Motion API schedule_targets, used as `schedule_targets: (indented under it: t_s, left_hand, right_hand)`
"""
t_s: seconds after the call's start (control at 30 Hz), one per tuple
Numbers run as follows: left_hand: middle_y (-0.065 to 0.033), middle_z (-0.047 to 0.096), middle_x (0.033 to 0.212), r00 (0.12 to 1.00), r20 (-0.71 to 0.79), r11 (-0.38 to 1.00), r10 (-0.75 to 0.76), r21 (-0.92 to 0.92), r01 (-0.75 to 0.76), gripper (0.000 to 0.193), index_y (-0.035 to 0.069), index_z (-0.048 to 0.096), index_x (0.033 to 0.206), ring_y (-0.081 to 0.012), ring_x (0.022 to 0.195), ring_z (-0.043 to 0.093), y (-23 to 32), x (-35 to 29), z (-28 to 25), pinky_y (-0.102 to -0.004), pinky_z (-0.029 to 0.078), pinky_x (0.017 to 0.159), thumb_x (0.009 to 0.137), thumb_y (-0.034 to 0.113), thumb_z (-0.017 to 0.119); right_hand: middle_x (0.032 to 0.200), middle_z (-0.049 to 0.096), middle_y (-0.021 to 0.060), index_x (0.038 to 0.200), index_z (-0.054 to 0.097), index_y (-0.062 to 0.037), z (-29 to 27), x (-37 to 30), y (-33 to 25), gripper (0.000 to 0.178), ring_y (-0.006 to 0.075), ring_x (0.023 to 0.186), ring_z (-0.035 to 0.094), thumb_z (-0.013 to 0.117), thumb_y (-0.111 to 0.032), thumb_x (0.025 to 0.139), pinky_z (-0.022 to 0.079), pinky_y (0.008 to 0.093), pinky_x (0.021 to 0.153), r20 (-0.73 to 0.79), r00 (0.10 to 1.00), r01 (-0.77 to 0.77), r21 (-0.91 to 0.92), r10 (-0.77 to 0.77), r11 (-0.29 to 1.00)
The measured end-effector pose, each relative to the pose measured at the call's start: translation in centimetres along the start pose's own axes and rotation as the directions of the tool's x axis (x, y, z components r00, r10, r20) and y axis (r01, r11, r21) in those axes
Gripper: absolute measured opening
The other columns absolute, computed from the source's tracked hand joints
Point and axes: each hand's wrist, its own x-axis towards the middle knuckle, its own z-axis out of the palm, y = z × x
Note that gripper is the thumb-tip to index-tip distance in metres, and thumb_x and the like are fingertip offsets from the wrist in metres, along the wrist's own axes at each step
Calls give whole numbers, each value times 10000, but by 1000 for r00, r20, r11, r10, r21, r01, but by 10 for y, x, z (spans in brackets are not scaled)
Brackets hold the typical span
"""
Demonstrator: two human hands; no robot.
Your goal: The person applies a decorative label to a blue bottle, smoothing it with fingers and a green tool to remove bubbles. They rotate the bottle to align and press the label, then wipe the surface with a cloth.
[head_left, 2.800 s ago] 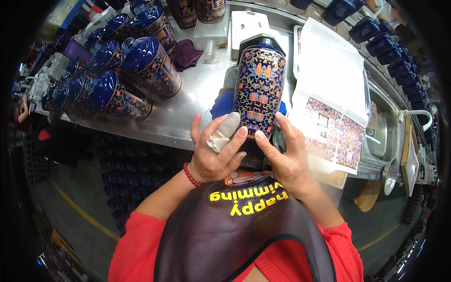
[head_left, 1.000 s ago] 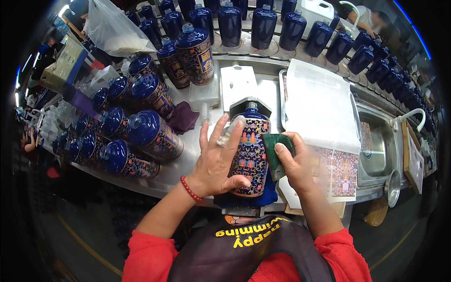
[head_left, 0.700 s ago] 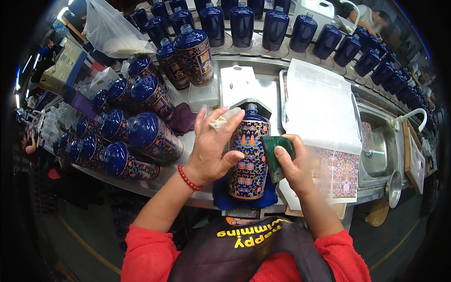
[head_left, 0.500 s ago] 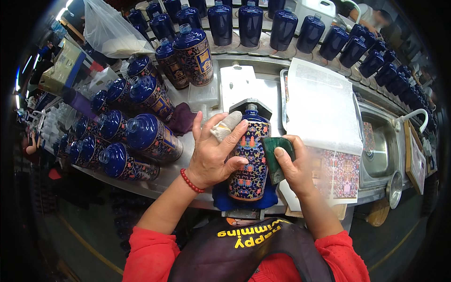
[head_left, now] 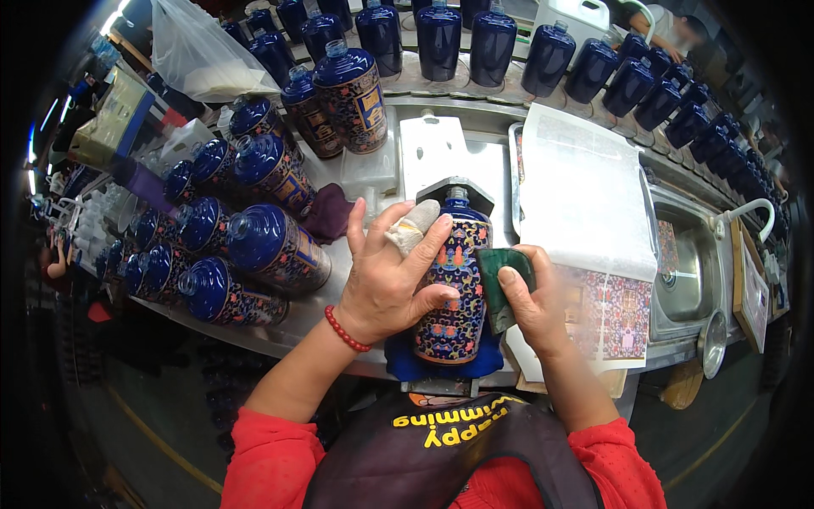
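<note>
A dark blue bottle covered in a colourful floral pattern lies in front of me, neck pointing away, on a blue padded rest. My left hand lies over its left side with fingers spread; the index fingertip and thumb touch the pattern. A whitish wrap covers one finger of that hand. My right hand pinches a flat dark green scraper between thumb and fingers, its edge against the bottle's right side. Behind the neck sits a dark angular holder.
Several patterned bottles crowd the left side near a purple cloth. Plain blue bottles line a curved conveyor at the back. White paper covers printed floral sheets on the right, beside a metal sink.
The plain bottles on the conveyor have shifted along, apparently leftward. My hands, the scraper and the patterned bottle stay almost where they were.
</note>
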Motion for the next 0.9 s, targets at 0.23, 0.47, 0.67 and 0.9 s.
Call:
schedule_targets:
  t_s: [0.23, 0.47, 0.67, 0.9]
  left_hand:
    - [-113, 693, 1169, 999, 34, 998, -20, -61, 22, 839, 89, 466, 1531, -343, 1374, 402, 12, 3, -4, -669, 59, 1169, 959, 703, 446]
    - [-113, 686, 1264, 994, 109, 999, 27, -41, -23, 817, 103, 508, 1504, -331, 1402, 404, 35, -8, -12, -671, 40, 1171, 960, 708, 433]
    - [-128, 498, 1496, 994, 62, 985, -87, -142, 95, 828, 117, 479, 1495, -356, 1434, 328, 81, -56, -16, -668, 90, 1166, 843, 554, 741]
    - [-200, 576, 1373, 993, 23, 991, -119, 62, 117, 930, 75, 461, 1485, -422, 1321, 502, 78, -63, 3, -684, 50, 1194, 739, 459, 862]
  right_hand:
    - [908, 645, 37, 1123, 590, -6, 0, 0, -2, 250, 97, 814, 587, 684, -190, 982, 502, 258, 733, 20, 999, 39, -6, -39, 999]
    - [1059, 691, 87, 1176, 623, -7, -19, 17, -10, 307, 133, 943, 641, 708, -213, 964, 521, 291, 828, 54, 989, 145, -249, -135, 958]
    - [849, 571, 26, 1023, 711, -146, -6, 49, -66, 305, 196, 793, 595, 776, -102, 729, 422, 370, 745, 598, 511, 860, -369, -617, 354]
    - [830, 603, 69, 1092, 704, -110, 4, 79, -87, 287, 226, 772, 621, 782, -99, 816, 473, 371, 755, 549, 602, 776, -572, -580, 264]
